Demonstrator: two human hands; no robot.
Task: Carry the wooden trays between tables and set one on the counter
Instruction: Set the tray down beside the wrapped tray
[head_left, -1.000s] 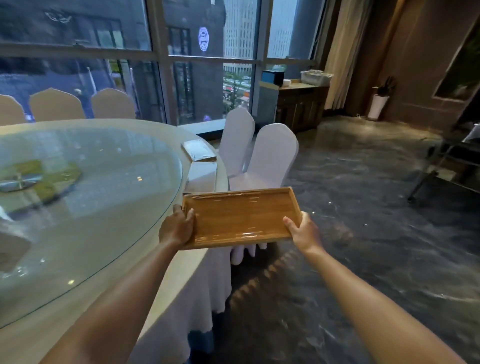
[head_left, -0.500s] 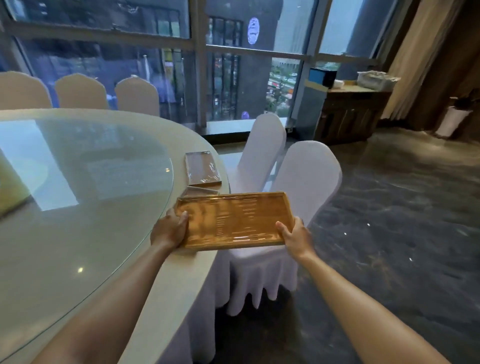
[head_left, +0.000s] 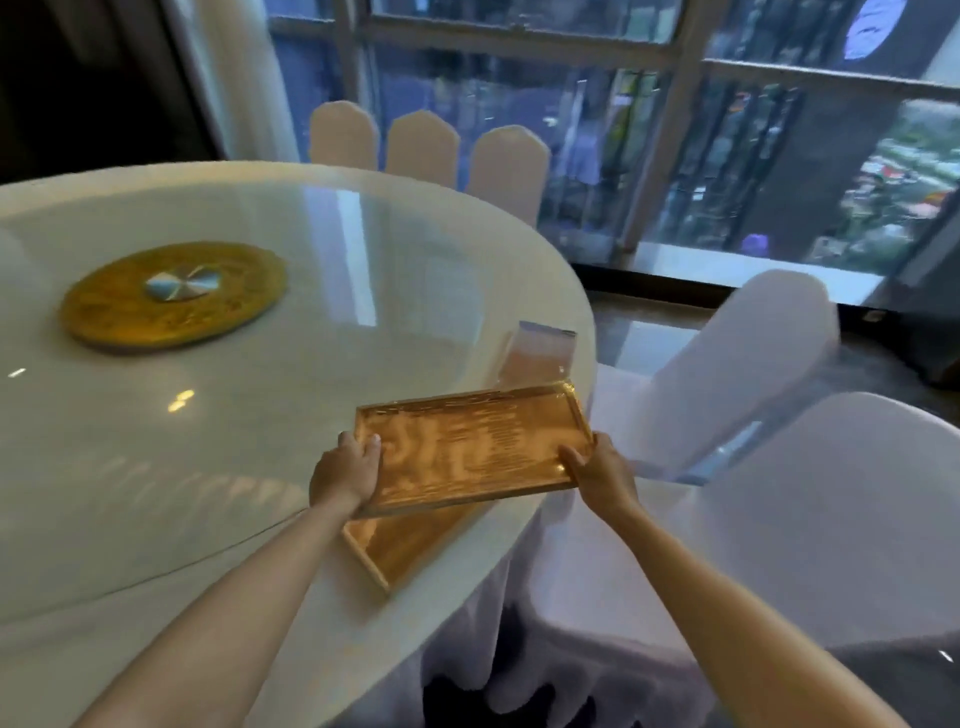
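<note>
I hold a wooden tray (head_left: 470, 449) by its two short ends, over the right edge of the big round table (head_left: 249, 467). My left hand (head_left: 345, 473) grips its left end and my right hand (head_left: 597, 470) its right end. A second wooden tray (head_left: 400, 545) lies on the table right under it, turned at an angle and partly hidden by the held one. Just beyond, a third tray (head_left: 537, 356) lies on the table's edge, pale with glare.
A glass turntable with a golden disc (head_left: 174, 296) at its centre covers the table. Two white-covered chairs (head_left: 789, 467) stand close on the right, three more (head_left: 431, 150) behind the table. Windows (head_left: 727, 145) run along the back.
My view has swung left and closer over the table. The held tray has moved from beside the table's edge to above the tray lying on the table.
</note>
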